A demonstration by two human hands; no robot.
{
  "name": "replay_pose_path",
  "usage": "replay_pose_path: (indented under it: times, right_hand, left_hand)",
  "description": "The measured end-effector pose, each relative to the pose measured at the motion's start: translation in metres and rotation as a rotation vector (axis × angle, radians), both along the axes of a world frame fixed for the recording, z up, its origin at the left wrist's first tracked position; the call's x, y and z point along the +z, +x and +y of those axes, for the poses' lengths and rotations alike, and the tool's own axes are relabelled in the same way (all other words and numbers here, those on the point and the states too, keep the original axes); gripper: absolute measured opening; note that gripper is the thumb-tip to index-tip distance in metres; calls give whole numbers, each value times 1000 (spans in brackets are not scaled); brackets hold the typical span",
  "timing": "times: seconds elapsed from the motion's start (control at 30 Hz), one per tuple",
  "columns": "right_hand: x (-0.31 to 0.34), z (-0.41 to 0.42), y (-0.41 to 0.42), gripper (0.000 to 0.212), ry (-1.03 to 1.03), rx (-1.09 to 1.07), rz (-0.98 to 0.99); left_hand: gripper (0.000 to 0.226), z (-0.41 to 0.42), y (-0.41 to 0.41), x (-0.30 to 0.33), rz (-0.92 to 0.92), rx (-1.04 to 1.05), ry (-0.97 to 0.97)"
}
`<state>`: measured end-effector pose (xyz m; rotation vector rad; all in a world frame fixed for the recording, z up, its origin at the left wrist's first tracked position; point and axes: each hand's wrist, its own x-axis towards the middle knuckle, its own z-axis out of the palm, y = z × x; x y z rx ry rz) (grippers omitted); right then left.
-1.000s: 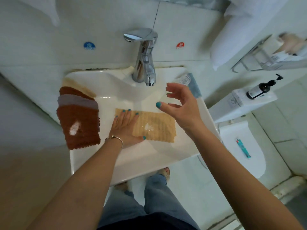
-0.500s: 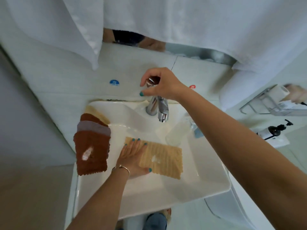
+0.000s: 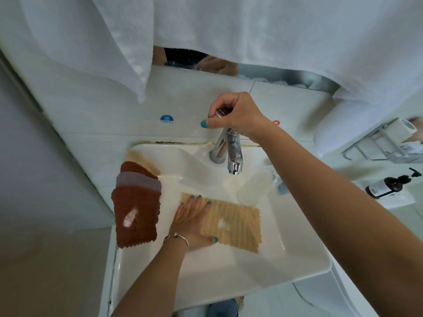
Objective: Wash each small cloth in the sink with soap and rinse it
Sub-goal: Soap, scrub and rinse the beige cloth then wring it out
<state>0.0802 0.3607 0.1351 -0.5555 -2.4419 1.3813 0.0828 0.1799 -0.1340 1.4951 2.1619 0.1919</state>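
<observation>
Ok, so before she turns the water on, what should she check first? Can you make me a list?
1. Right hand grips the tap handle: ok.
2. Left hand lies flat on the tan cloth, pinning it in the sink: ok.
3. Soap on the tan cloth, a white blob: ok.
4. Cloth under the spout: not ok, it lies nearer the front of the basin.
5. Water running: not ok, no stream shows.
6. Drain open: cannot tell, it is not visible.
</observation>
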Motion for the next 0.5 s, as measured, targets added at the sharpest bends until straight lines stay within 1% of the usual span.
replay_pose_path:
  times: [0.5]
  right_hand:
    - [4, 1, 2, 21, -29, 0, 0]
  left_hand:
    - [110, 1, -2, -2, 3, -17, -15]
